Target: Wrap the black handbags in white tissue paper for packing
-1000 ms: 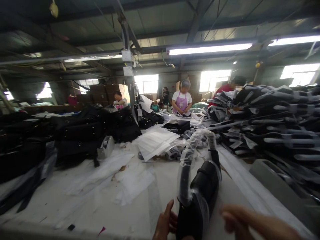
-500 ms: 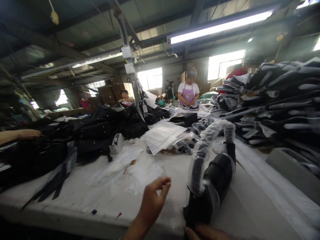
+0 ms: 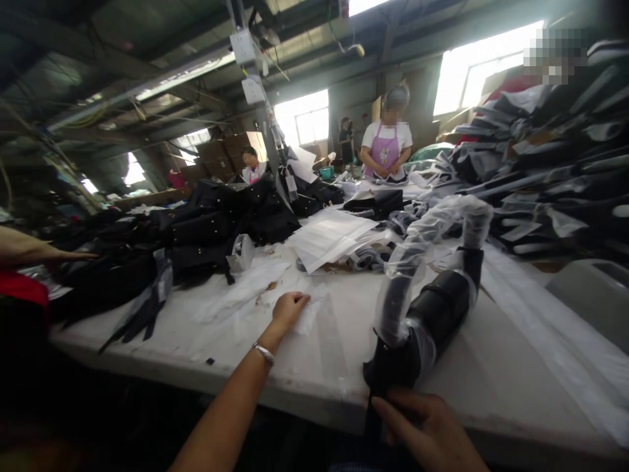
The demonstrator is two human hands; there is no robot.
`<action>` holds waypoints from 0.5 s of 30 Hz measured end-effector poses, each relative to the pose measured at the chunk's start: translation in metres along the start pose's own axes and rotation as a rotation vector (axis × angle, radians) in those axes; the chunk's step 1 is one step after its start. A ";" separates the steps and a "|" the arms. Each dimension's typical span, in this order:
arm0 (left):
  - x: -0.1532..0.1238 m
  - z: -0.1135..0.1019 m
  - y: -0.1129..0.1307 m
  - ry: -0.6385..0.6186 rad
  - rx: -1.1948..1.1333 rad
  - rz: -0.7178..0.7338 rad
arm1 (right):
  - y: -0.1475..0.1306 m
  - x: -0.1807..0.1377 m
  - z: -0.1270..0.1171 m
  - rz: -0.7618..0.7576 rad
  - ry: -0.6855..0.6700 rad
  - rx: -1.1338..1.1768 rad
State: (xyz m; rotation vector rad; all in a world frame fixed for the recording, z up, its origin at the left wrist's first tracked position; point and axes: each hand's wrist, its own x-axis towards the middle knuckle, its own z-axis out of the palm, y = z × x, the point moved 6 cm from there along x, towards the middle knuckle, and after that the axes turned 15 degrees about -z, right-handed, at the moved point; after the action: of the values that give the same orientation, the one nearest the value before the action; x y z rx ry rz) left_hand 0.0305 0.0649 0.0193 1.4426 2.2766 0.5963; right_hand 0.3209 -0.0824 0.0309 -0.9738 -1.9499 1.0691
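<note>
My left hand reaches out over the white table, fingers curled down on a thin white sheet lying there. A bracelet sits on that wrist. My right hand is at the table's near edge, closed on the near end of a black handbag. The bag lies on the table and its handle is wrapped in clear plastic. More white sheets lie just left of my left hand.
Black bags are heaped at the left, where another person's arm reaches in. A tall stack of dark flat pieces rises at the right. White paper sheets lie mid-table. A person in a purple apron works at the far end.
My left hand has moved from beside the bag out to the white sheet and curled onto it. My right hand has closed on the bag's near end. The view has tilted down.
</note>
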 end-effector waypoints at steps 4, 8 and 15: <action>-0.003 -0.011 -0.003 0.070 -0.102 0.018 | 0.004 -0.001 0.000 0.013 -0.041 0.020; -0.005 -0.023 -0.003 0.090 -0.286 0.024 | 0.006 0.001 0.000 -0.008 -0.066 0.010; -0.029 -0.031 0.004 -0.134 -0.685 -0.030 | 0.009 0.003 0.004 0.025 -0.089 0.009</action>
State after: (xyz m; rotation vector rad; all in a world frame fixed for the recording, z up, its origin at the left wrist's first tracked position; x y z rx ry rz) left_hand 0.0294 0.0356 0.0499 1.0604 1.7273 1.0963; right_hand 0.3187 -0.0775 0.0226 -0.9634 -2.0072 1.1518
